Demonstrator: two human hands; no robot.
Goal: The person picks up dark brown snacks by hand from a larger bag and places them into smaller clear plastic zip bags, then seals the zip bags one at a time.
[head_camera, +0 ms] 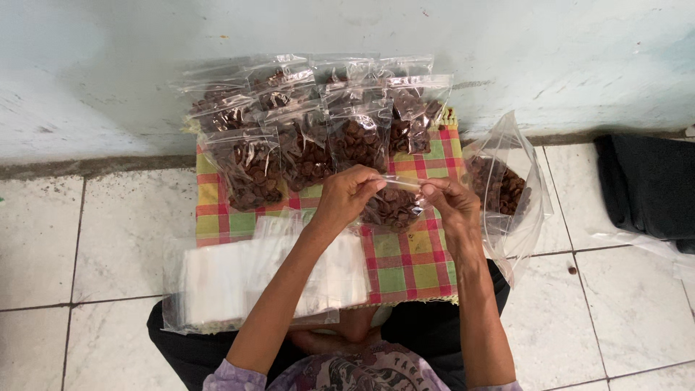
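I'm looking down at a white tiled floor (108, 239) that meets a pale, scuffed wall (507, 58). A checked cloth (409, 264) in red, green and yellow lies on the tiles. My left hand (347, 194) and right hand (449, 204) are both pinched shut on the top edge of a small clear bag of brown pieces (392, 206), held just above the cloth. Filled bags (304, 123) lean in rows against the wall. A large open bag of the same pieces (507, 188) stands to the right, and a stack of empty bags (239, 279) lies on the left. I can't make out what the brown pieces are. A dark cloth (644, 185) is cut off at the right edge.
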